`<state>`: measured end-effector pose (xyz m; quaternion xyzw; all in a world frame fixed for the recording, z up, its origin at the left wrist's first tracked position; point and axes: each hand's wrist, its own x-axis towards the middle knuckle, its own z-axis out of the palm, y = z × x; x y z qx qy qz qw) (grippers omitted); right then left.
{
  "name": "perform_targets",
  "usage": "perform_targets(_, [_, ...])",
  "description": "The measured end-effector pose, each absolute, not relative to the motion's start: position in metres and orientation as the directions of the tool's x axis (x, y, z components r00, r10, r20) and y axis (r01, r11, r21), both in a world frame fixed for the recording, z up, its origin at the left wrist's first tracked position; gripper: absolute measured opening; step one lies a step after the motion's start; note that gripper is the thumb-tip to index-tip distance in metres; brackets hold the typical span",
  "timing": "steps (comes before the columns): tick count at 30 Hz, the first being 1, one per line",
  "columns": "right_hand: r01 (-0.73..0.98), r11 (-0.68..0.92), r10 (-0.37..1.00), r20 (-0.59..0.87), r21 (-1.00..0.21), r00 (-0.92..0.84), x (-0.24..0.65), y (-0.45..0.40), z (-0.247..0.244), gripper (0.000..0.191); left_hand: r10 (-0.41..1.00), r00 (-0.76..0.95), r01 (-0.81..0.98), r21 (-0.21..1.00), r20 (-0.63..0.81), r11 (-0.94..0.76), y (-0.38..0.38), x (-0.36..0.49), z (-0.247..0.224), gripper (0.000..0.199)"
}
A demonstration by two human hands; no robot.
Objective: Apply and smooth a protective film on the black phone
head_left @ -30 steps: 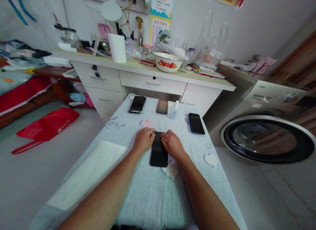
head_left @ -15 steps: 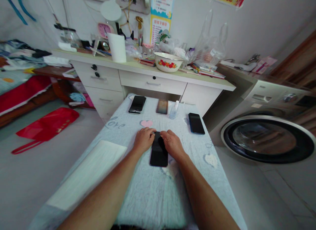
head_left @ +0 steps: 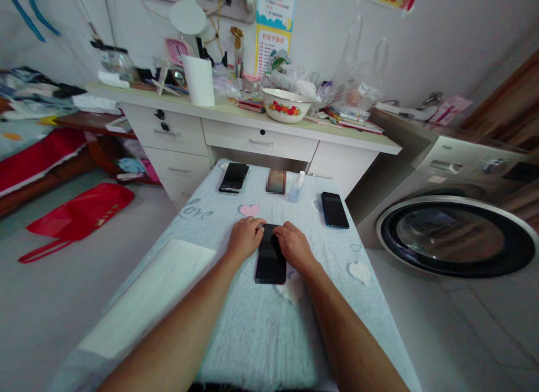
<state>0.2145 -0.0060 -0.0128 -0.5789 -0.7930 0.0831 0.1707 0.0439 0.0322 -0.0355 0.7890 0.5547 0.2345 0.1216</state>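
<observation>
A black smartphone [head_left: 270, 261] lies screen up on the cloth-covered table, its long side pointing away from me. My left hand [head_left: 246, 235] is closed at its far left corner, with the fingertips on the edge. On the far right side, my right hand [head_left: 292, 243] has its fingers curled together against the phone, the thumb side reaching over the screen. The undersides of both hands are hidden. Beyond the hands stand a small clear spray bottle [head_left: 297, 187] and a pixelated brownish item [head_left: 276, 182].
Stacked phones [head_left: 233, 177] lie at the far left of the table, and another phone [head_left: 335, 210] at the right edge. A white cloth or paper sheet [head_left: 151, 296] lies left of my left forearm. Behind is a cluttered desk [head_left: 236, 118]; a washing machine [head_left: 455, 173] stands right.
</observation>
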Motion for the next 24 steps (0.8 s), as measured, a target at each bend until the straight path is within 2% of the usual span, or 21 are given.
perform_targets(24, [0.903, 0.3, 0.95, 0.187, -0.307, -0.252, 0.2154, -0.0074, -0.0098, 0.024, 0.931, 0.273, 0.812, 0.462, 0.24, -0.357, 0.0317, 0.0443, -0.0346, 0.027])
